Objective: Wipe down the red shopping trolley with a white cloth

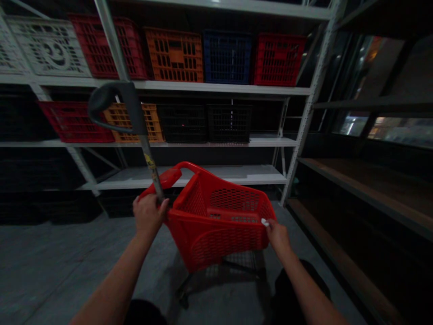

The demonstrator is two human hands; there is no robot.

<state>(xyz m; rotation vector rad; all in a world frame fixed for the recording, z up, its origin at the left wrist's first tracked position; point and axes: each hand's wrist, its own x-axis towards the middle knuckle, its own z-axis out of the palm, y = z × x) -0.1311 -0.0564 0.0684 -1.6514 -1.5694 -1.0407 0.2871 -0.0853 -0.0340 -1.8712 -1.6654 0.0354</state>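
On the left, I had the left hand [148, 214] with its grip wrapped around the lower visible part of a long grey metal pole [113, 40], slanting upward through a dark-grey plastic loop handle [134, 108] above a yellow label [151, 166]. Beside it, a red plastic mesh-walled shopping cart [219, 239] stood on the grey floor [67, 262]. At its right end, a small white object [264, 222] sat pinched in my right hand's [279, 237] grip.

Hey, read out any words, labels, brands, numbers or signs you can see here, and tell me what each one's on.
No word, brand or number is readable.
Smiling-face sign, wordless: on the white plastic lattice crate.
Yellow-and-dark label, too small and blurred to read: on the grey metal pole.
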